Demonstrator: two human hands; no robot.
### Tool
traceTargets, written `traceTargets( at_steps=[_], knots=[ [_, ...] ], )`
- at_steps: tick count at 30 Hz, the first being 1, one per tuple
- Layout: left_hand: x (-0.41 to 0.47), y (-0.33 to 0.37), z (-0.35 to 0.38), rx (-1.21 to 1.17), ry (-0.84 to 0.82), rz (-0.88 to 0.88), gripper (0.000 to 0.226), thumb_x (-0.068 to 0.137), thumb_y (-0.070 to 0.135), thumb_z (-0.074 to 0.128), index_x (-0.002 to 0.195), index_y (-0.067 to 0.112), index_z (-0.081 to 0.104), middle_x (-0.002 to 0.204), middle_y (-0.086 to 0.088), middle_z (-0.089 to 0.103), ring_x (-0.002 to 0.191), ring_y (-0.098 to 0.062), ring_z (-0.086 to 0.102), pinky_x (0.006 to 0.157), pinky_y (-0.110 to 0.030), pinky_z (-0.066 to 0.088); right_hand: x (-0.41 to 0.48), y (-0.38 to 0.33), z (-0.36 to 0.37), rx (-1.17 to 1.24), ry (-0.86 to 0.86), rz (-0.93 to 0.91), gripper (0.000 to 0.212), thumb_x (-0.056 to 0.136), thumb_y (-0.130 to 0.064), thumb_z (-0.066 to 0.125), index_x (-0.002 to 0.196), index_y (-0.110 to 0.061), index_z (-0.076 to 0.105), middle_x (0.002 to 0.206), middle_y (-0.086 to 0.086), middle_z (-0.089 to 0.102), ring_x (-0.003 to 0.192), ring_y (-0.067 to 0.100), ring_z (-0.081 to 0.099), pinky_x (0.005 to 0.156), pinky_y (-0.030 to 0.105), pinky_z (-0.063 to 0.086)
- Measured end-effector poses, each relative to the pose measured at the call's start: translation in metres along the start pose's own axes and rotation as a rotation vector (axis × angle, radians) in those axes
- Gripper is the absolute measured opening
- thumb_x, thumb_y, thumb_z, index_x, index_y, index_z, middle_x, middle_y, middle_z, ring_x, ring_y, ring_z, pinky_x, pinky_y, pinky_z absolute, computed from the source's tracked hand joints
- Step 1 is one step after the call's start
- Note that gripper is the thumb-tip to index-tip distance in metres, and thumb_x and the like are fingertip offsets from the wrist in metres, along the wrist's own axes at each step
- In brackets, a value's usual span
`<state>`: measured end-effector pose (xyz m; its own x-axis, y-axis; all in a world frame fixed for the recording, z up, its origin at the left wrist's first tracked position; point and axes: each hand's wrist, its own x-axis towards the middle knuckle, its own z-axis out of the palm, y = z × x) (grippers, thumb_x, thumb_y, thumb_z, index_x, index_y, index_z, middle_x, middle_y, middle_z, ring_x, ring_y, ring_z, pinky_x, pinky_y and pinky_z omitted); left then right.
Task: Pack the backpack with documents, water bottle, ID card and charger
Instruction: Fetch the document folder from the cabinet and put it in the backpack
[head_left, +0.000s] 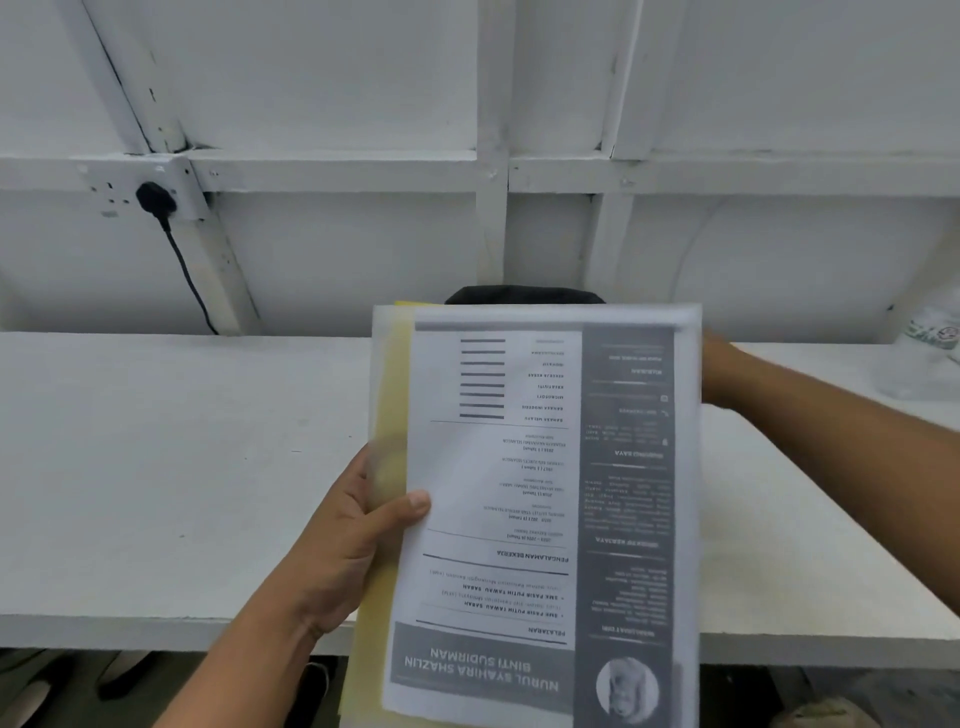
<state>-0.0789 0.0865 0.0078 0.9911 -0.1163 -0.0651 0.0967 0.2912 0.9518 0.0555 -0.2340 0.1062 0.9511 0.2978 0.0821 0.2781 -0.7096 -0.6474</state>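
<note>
Documents, a printed sheet in a clear sleeve with a yellow sheet behind it, were held upright over the near edge of the white surface. Left hand gripped their left edge, thumb on the front, fingers curled behind. Right hand reached in from the right and sat mostly behind the documents; fingers hidden, so open or closed could not be told. Backpack showed only as a dark top edge just past the documents, at the far side of the surface against the wall.

Progress, as a judgement: early. Documents were in hand but not yet in the backpack, and its opening was not visible. Clear plastic item lay at the far right of the surface, possibly the water bottle, too blurred to say. ID card and charger were not seen. Black plug sat in the wall socket at far left; whether it belonged to the charger was unclear.
</note>
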Motion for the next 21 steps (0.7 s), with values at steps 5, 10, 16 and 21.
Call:
traceTargets(
  at_steps=[5,10,16,21],
  knots=[
    [0.003,-0.006,0.007,0.013,-0.01,-0.085,0.051,0.077,0.007,0.072,0.126,0.021,0.064,0.121,-0.015,0.073,0.104,-0.034,0.073,0.078,-0.04,0.061,0.051,-0.024,-0.046,0.162,0.258,-0.056,0.014,0.099,-0.027,0.063,0.102,-0.025,0.077,0.097,0.001,0.076,0.088,0.013,0.067,0.087,0.028,0.054],
    [0.024,-0.011,0.011,0.121,-0.014,-0.364,0.04,0.09,0.005,0.069,0.128,0.016,0.062,0.119,-0.019,0.073,0.109,-0.044,0.069,0.095,-0.058,0.054,0.058,-0.034,-0.055,0.162,0.256,-0.116,0.014,0.099,-0.026,0.064,0.099,-0.026,0.078,0.096,-0.002,0.076,0.089,0.009,0.069,0.09,0.027,0.055],
    [0.061,-0.007,0.016,0.223,0.058,-0.63,0.028,0.095,0.01,0.067,0.122,0.004,0.066,0.109,-0.022,0.075,0.099,-0.039,0.073,0.084,-0.052,0.059,0.044,-0.034,-0.047,0.148,0.263,-0.182,0.015,0.099,-0.024,0.063,0.099,-0.025,0.078,0.088,-0.009,0.075,0.081,0.002,0.067,0.081,0.021,0.052],
    [0.09,0.0,0.03,0.37,0.142,-0.629,0.03,0.088,0.009,0.076,0.114,-0.004,0.068,0.097,-0.02,0.078,0.09,-0.035,0.076,0.086,-0.051,0.06,0.033,-0.035,-0.042,0.144,0.27,-0.189,0.016,0.099,-0.026,0.063,0.096,-0.033,0.077,0.085,-0.017,0.075,0.082,0.001,0.069,0.08,0.022,0.053]
  ],
)
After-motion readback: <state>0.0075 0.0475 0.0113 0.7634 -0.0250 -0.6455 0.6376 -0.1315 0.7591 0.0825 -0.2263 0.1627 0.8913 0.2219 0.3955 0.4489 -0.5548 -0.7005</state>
